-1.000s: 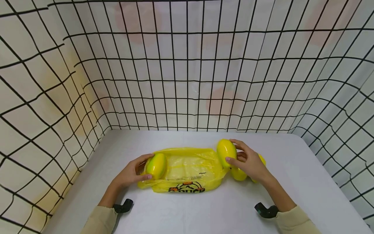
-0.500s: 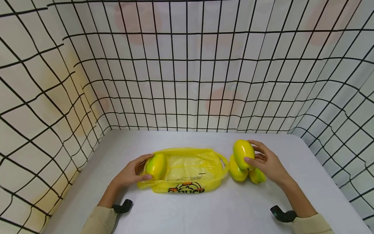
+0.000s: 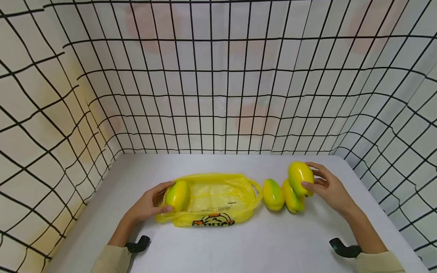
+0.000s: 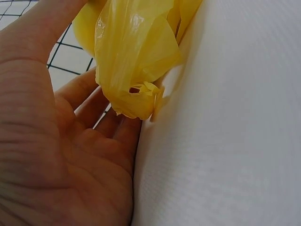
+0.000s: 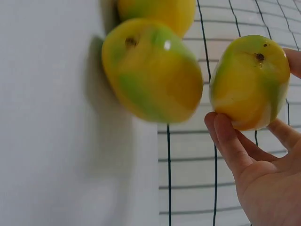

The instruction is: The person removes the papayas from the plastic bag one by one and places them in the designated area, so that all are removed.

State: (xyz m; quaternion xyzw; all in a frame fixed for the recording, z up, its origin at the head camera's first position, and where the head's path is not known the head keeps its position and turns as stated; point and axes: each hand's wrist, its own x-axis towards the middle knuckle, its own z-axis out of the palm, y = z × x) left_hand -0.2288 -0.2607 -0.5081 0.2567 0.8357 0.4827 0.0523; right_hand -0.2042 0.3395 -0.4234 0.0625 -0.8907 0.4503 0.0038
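A yellow plastic bag (image 3: 215, 189) with black and orange print lies flat on the table. At its left end my left hand (image 3: 149, 203) holds a yellow-green mango (image 3: 179, 195), thumb on the near side, fingers behind. In the left wrist view crumpled bag film (image 4: 134, 52) hangs in front of those fingers and hides most of the mango. My right hand (image 3: 332, 192) grips another mango (image 3: 299, 177) between thumb and fingertips, raised over the table's right part. Two more mangoes, one beside the bag (image 3: 273, 195) and one (image 3: 291, 198) partly covered by the held fruit, lie on the table.
The white table (image 3: 235, 250) extends in front of the bag. Black wire mesh (image 3: 218, 94) over pale sheeting stands along the back and both sides. A black angled piece sits at each wrist, the left one (image 3: 138, 244) and the right one (image 3: 344, 248).
My right hand has carried its mango rightward, from the bag's right end past the two mangoes on the table, uncovering them more. My left hand keeps its hold. The head view has shifted slightly.
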